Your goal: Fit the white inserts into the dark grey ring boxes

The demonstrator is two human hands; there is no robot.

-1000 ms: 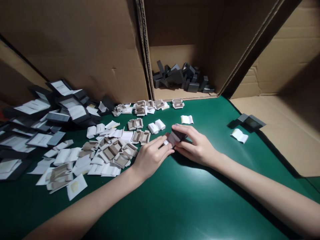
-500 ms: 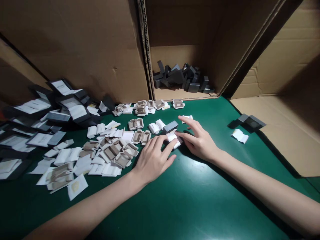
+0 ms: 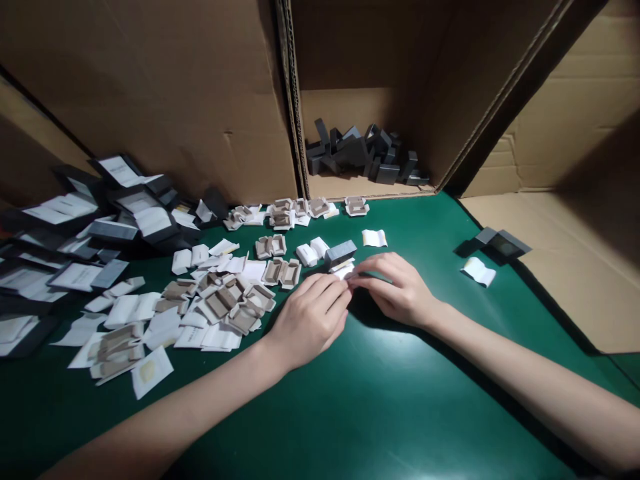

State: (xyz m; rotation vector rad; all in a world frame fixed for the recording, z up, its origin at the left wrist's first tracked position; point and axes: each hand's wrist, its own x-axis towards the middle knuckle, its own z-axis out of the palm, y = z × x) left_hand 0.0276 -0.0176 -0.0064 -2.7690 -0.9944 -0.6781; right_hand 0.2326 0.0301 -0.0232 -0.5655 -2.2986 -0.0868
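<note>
My left hand point(image 3: 310, 317) lies low over the green table with its fingers drawn together at the near side of a small white cardboard insert point(image 3: 344, 269). From the other side my right hand point(image 3: 395, 287) pinches the same insert, and its fingertips meet those of the left. Most of the insert is hidden behind the fingers. Directly beyond it is a small dark grey box point(image 3: 341, 253). A pair of folded white inserts point(image 3: 311, 252) lies to its left. Farther back, right of the grey box, is a loose white slip of paper point(image 3: 375, 238).
Opened brown-and-white inserts and papers point(image 3: 220, 300) spread over the left of the green table point(image 3: 400, 407). Dark open boxes point(image 3: 135, 207) pile up at far left. Several dark boxes point(image 3: 355, 153) lie in a cardboard carton point(image 3: 370, 193). An open dark box point(image 3: 503, 245) and paper point(image 3: 479, 271) are at right.
Both hands have closed in on the white insert, and the right fingers have come down from spread to pinched. The white slip behind the right hand is now uncovered.
</note>
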